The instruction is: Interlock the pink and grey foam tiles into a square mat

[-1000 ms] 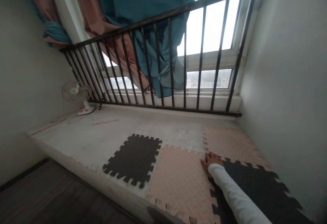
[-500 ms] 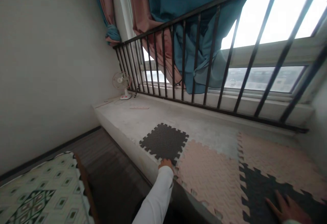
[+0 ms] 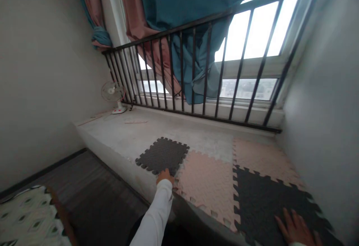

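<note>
Two interlocking foam mat tiles in dark grey and two in pale pink lie on a raised concrete ledge (image 3: 112, 135). My left hand (image 3: 165, 176), in a white sleeve, rests its fingers on the near edge of the smaller dark tile (image 3: 162, 155), beside the pale pink tile (image 3: 206, 186). My right hand (image 3: 294, 229) lies flat with spread fingers on the larger dark tile (image 3: 266, 201), low at the right. Another pale pink tile (image 3: 259, 155) fits against that dark tile's far edge. Neither hand visibly grips anything.
A black metal railing (image 3: 193, 115) stands before the window at the ledge's far side. A small white fan (image 3: 113, 92) and a thin strip (image 3: 136, 122) stand on the ledge. Teal and pink curtains (image 3: 179, 6) hang behind. Below the ledge are a dark floor (image 3: 92, 190) and patterned bedding (image 3: 28, 220).
The view has swung left. My left hand has come into view at the smaller dark tile. My right hand has moved from the tile seam onto the larger dark tile, nearer me.
</note>
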{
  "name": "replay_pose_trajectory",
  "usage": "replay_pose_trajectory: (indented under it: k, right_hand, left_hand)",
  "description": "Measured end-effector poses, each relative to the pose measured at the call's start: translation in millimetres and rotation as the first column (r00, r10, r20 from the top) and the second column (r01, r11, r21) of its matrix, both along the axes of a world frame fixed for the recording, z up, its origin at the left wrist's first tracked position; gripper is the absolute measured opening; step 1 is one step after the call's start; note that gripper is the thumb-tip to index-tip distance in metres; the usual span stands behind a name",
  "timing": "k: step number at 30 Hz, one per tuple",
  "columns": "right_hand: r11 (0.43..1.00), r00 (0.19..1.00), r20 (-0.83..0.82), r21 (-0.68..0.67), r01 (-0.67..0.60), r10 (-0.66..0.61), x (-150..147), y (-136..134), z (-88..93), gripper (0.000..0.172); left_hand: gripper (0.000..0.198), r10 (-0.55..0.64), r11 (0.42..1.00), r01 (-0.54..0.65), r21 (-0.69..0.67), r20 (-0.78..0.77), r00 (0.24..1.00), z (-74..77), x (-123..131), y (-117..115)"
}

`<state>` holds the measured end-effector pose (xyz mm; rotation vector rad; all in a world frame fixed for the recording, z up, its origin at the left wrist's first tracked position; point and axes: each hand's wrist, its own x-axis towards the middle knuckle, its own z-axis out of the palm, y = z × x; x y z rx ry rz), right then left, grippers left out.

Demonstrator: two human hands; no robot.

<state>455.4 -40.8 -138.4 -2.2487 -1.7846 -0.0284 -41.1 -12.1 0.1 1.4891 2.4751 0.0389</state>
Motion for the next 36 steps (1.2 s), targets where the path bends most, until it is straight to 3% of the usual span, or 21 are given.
replay_pose_trajectory:
  k: [5, 6, 8, 11, 14, 17, 25, 29, 36]
  right_hand:
    - [0.969, 0.978, 0.096, -0.15, 0.198, -0.185, -46, -10, 29.4, 0.065]
    - [0.967, 0.984, 0.103, -0.196, 0.163, -0.145, -63, -15, 36.6, 0.066]
    - [0.962, 0.993, 0.064, -0.262, -0.074, 0.094, -99, -29, 48.4, 0.065]
    - [0.883, 0.911, 0.037, -0.265, -0.388, 0.412, -146, -50, 56.5, 0.063]
    - [0.883, 0.884, 0.111, -0.192, -0.429, 0.454, -175, -57, 56.2, 0.058]
    - [0.9, 0.879, 0.195, -0.136, -0.415, 0.434, -186, -50, 56.7, 0.048]
    - [0.832, 0.778, 0.312, -0.088, -0.547, 0.545, -188, -45, 63.9, 0.026]
    - [0.841, 0.778, 0.375, -0.011, -0.541, 0.505, -187, -44, 60.1, 0.024]
    - [0.792, 0.75, 0.384, 0.074, -0.607, 0.539, -191, -61, 57.7, 0.017]
  left_hand:
    - [0.034, 0.018, 1.0, -0.018, -0.01, -0.001, 1.0, 4.7, -15, -4]
    - [0.034, 0.021, 1.0, -0.021, -0.009, -0.001, 1.0, 5.3, -17, -5]
    - [0.035, 0.031, 1.0, -0.031, -0.003, -0.002, 1.0, 5.6, -22, -7]
    - [0.038, 0.028, 1.0, -0.028, 0.002, 0.001, 1.0, 4.4, -25, -8]
    - [0.038, 0.0, 1.0, 0.0, 0.0, 0.011, 1.0, 3.0, -26, -10]
    - [0.037, -0.049, 0.999, 0.049, 0.008, 0.022, 0.999, 3.7, -25, -12]
    - [0.041, -0.119, 0.992, 0.116, 0.053, 0.06, 0.991, 12.8, -15, -14]
    - [0.041, -0.119, 0.991, 0.115, 0.07, 0.06, 0.991, 13.9, -14, -14]
    - [0.04, -0.125, 0.987, 0.117, 0.114, 0.064, 0.99, 12.8, -15, -13]
